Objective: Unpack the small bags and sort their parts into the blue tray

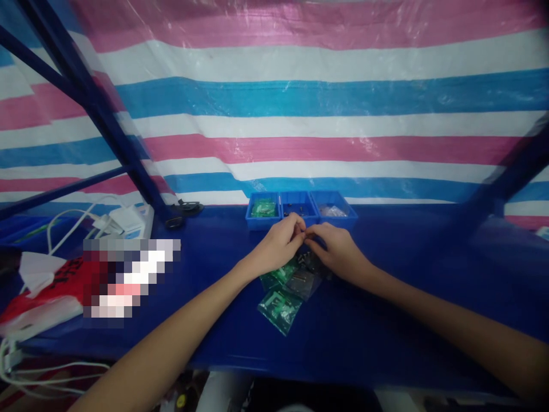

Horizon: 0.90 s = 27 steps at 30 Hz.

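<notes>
Both hands meet in front of the blue bins, fingertips pinched close together. My left hand (283, 241) has its thumb and fingers closed on something I cannot make out. Facing it, my right hand (333, 249) is also closed in a pinch; whatever it grips is too small to tell. Below them lie several small clear plastic bags. The nearest bag (280, 309) holds green and pale pieces, and another bag (301, 282) holds what look like screws. Three blue bins stand just behind: the left bin (253, 222) with green pieces, the middle bin (314, 215) with small dark parts, the right bin (349, 218) with clear bags.
The blue table (206, 332) runs across the view. At left are a power strip (146, 220) with white cables, a red-and-white bag (64, 286) and a blurred patch. Small black items (186, 207) lie by the blue frame post (146, 183). A striped sheet (300, 97) hangs behind.
</notes>
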Each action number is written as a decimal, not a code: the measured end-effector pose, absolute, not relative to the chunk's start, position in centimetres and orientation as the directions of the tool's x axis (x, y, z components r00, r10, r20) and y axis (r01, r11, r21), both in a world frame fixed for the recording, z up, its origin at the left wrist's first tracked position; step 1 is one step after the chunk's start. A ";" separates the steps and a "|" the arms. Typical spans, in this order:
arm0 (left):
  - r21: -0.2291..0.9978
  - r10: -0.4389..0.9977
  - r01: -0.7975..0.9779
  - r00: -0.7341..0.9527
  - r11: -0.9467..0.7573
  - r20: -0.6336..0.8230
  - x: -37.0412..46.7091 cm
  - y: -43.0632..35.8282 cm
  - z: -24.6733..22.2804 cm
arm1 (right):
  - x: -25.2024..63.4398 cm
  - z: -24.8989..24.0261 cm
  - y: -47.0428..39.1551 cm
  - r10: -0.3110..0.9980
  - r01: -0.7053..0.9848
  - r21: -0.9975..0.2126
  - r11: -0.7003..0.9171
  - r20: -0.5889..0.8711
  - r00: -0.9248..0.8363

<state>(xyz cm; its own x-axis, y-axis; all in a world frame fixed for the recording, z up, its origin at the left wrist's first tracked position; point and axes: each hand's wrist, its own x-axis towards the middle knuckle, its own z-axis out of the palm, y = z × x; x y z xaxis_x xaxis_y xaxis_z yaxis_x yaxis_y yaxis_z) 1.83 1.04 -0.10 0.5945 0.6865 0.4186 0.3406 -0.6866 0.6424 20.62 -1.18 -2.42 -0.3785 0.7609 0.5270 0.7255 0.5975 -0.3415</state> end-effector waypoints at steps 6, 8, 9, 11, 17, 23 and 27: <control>0.658 0.700 0.335 0.575 -0.674 0.424 1.8 1.1 -0.1 | 20.4 -2.3 -1.4 0.765 0.723 -0.361 0.589 0.537 -0.355; 0.667 0.699 0.320 0.570 -0.673 0.431 1.9 1.1 -0.1 | 20.4 -2.3 -1.5 0.767 0.719 -0.374 0.585 0.543 -0.342; 0.671 0.699 0.314 0.568 -0.672 0.434 1.9 1.1 -0.1 | 20.4 -2.3 -1.5 0.768 0.714 -0.384 0.585 0.545 -0.336; 0.676 0.700 0.304 0.562 -0.671 0.442 1.9 1.2 -0.1 | 20.4 -2.2 -1.5 0.773 0.701 -0.408 0.585 0.544 -0.328; 0.698 0.723 0.303 0.529 -0.649 0.443 1.9 1.6 -0.1 | 20.4 -1.9 -1.5 0.787 0.683 -0.451 0.576 0.531 -0.314; 0.703 0.739 0.324 0.523 -0.634 0.425 1.9 1.8 -0.2 | 20.3 -1.7 -1.6 0.778 0.700 -0.435 0.566 0.564 -0.278; 0.693 0.753 0.361 0.515 -0.624 0.410 1.9 1.6 -0.2 | 20.4 -1.8 -1.6 0.762 0.708 -0.417 0.570 0.591 -0.266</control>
<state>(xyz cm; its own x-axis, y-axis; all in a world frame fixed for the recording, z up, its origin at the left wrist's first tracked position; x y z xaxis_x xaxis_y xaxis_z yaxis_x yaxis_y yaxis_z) 1.88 1.59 -0.16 0.5151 0.7529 0.4096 0.3611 -0.6240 0.6930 20.40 -1.63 -1.80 -0.2657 0.7619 0.5908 0.7083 0.5700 -0.4165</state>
